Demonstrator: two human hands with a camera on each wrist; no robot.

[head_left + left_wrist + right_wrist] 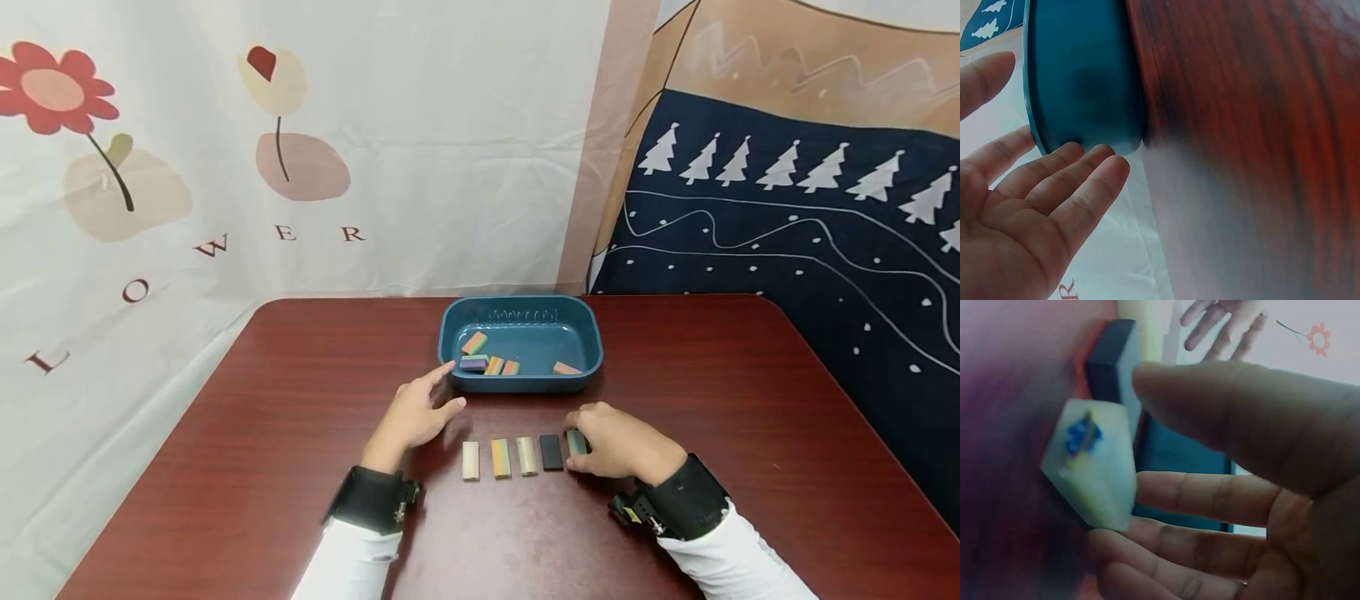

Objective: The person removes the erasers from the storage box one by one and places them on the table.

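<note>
On the dark red wooden counter (262,433): four small rectangular blocks (512,457) lined up; right hand (618,442) pinches a fifth grey block (576,442); left hand (414,414) flat, empty; five remain in teal plastic tray (592,342).

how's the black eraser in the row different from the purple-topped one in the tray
The black eraser is one plain dark colour; the purple-topped eraser is layered in stripes. The black eraser lies on the bare table in a straight row, lengthwise toward the person, while the purple-topped eraser sits inside the blue tray, turned crosswise among loose ones. Both are small rectangular blocks that no hand touches.
</note>
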